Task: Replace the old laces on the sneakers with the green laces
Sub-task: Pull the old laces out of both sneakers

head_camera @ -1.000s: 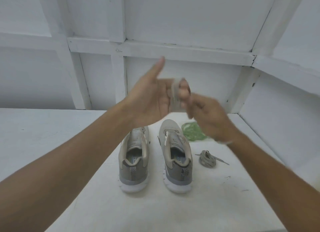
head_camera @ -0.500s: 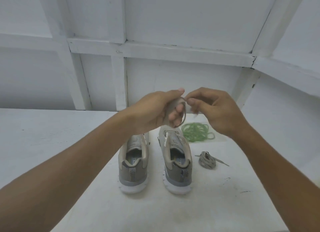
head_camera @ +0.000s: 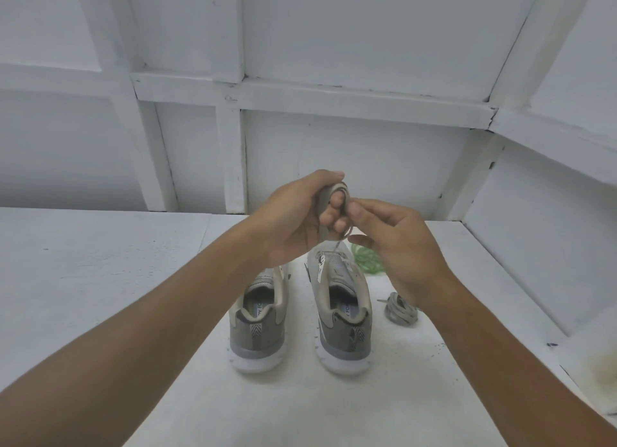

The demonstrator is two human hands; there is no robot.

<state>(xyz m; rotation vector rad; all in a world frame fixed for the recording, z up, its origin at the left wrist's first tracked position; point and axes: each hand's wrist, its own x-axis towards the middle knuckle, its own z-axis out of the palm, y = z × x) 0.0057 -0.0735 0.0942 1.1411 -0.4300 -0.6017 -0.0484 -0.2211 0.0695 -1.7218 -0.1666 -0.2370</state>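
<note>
Resting heels-forward on the white tabletop (head_camera: pixel 100 279), the left sneaker (head_camera: pixel 258 326) and right sneaker (head_camera: pixel 344 316) stand side by side. Above them, the left hand (head_camera: pixel 293 219) has its grip curled shut around a coiled grey lace (head_camera: pixel 334 196); the right hand (head_camera: pixel 397 246) pinches the same lace. Green laces (head_camera: pixel 367 263) lie behind the right sneaker; another old lace (head_camera: pixel 399 311) lies bundled just right of it.

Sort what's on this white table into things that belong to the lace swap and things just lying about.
Job:
pair of grey mesh sneakers
grey old lace wound round left fingers
coiled grey old lace on the table
bundle of green laces

Lying about:
pale blurred object at right edge
</note>
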